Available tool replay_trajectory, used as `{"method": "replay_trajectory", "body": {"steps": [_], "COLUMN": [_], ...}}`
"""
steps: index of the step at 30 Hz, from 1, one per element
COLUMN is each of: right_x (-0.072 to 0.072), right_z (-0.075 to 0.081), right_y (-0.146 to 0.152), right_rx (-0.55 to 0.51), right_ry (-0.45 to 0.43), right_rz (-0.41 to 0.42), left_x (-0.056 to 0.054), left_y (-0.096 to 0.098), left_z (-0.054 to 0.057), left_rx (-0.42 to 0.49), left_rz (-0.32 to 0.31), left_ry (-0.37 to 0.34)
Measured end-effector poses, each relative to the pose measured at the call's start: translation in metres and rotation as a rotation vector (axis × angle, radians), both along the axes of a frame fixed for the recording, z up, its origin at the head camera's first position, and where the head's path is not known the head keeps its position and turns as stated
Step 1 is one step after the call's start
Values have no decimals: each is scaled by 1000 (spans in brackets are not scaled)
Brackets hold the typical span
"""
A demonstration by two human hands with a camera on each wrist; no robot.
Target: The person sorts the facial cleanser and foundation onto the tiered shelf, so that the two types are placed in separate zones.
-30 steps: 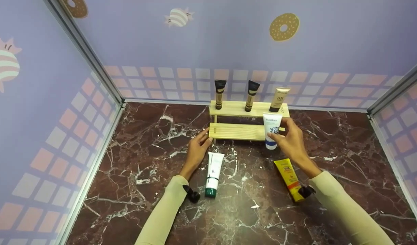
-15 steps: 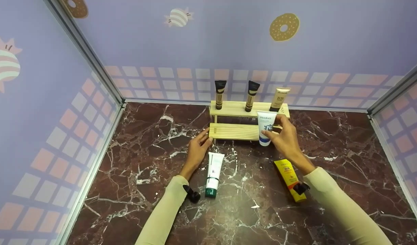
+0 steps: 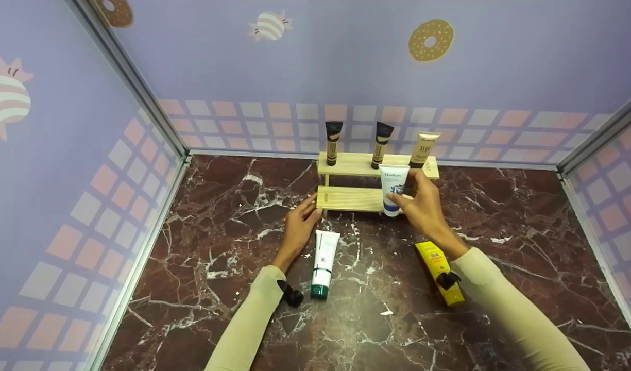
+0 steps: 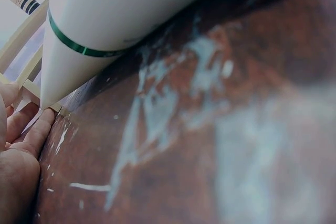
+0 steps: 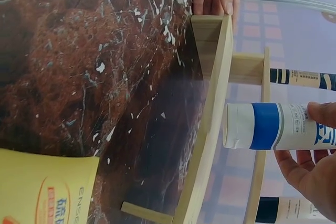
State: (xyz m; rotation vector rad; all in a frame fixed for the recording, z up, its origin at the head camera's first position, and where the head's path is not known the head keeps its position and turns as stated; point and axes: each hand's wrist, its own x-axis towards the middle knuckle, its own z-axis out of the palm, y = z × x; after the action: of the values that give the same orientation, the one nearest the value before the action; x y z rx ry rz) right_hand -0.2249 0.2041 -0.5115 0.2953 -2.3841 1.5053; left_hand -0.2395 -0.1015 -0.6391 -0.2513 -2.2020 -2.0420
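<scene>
My right hand (image 3: pixel 424 205) pinches a white squeeze tube (image 3: pixel 393 178) with a blue band, cap down, thumb in front. In the right wrist view the tube's cap (image 5: pixel 239 126) is just above the lower shelf of a two-tier wooden rack (image 3: pixel 351 198), apart from it. At that shelf's left end my left hand (image 3: pixel 296 229) grips the corner between thumb and fingers. A white tube with a green cap (image 3: pixel 324 263) lies on the table beside the left wrist. Under the right forearm lies a yellow tube (image 3: pixel 435 260), partly covered by the wrist camera.
On the rack's upper shelf stand two black-and-gold tubes (image 3: pixel 333 144) (image 3: pixel 381 144) and a gold BB tube (image 3: pixel 424 147). Dark red marbled tabletop (image 3: pixel 202 309) surrounds the rack. Patterned lilac panels (image 3: pixel 341 62) rise behind and at both sides.
My right hand has carried the white blue-banded tube leftward and slightly back along the front of the lower shelf. The left hand and the rack have stayed put.
</scene>
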Motion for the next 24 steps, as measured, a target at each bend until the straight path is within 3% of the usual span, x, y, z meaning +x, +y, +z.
{"method": "replay_trajectory", "body": {"steps": [10, 24], "right_x": [-5, -18], "right_z": [-1, 0], "right_y": [-11, -24], "right_rx": [10, -3], "right_ry": [13, 31], "right_rz": [20, 46], "left_x": [0, 0], "left_y": [1, 1], "left_z": [-1, 1], "left_rx": [12, -41], "left_rz": [9, 7], "left_ry": [-1, 4]}}
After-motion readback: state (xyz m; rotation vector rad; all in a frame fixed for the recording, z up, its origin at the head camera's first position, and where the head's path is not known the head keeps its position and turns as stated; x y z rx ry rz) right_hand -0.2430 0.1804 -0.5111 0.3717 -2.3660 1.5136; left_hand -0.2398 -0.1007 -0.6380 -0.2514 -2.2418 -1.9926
